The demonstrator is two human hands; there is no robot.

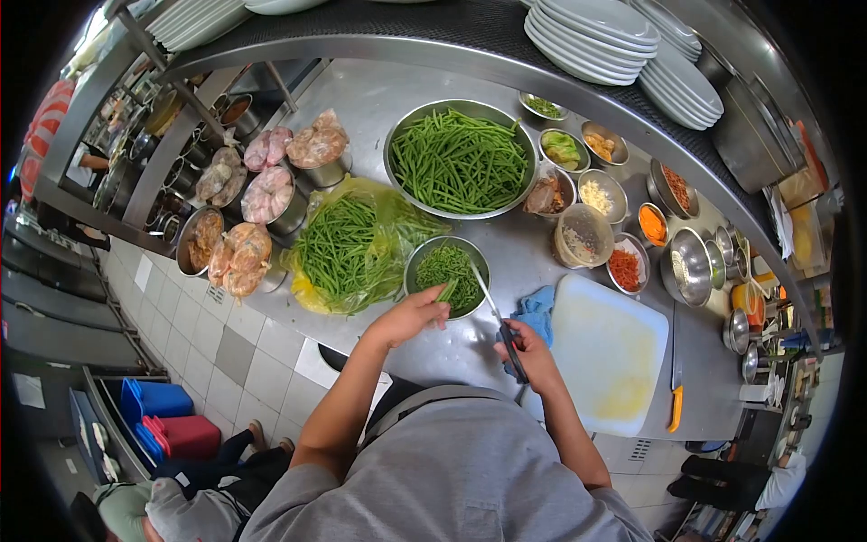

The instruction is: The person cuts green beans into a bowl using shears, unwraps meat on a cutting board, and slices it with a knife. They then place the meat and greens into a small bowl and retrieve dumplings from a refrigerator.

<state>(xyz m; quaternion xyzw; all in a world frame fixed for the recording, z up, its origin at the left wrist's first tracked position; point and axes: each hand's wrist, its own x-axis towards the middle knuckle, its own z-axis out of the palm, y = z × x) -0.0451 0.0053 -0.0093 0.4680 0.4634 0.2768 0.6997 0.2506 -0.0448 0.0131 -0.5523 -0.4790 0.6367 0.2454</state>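
Note:
Some green beans (447, 291) are pinched in my left hand (411, 318) over the near edge of a small steel bowl (412, 282) of chopped green pieces. My right hand (531, 355) is wrapped round the dark handle of a knife (508, 341), whose blade points up to the bowl's right rim. Behind the small bowl stands a large steel bowl (531, 181) full of long green beans. More beans lie in an open yellowish plastic bag (404, 226) to its left. A blue cloth (536, 312) is beside my right hand.
A white cutting board (601, 352) and an orange-handled knife (676, 406) are at the right. Bowls of ingredients (625, 269) line the back right; bagged meat (264, 199) stands left. A shelf of plates (591, 36) overhangs the back. Other people (194, 506) are at the lower left.

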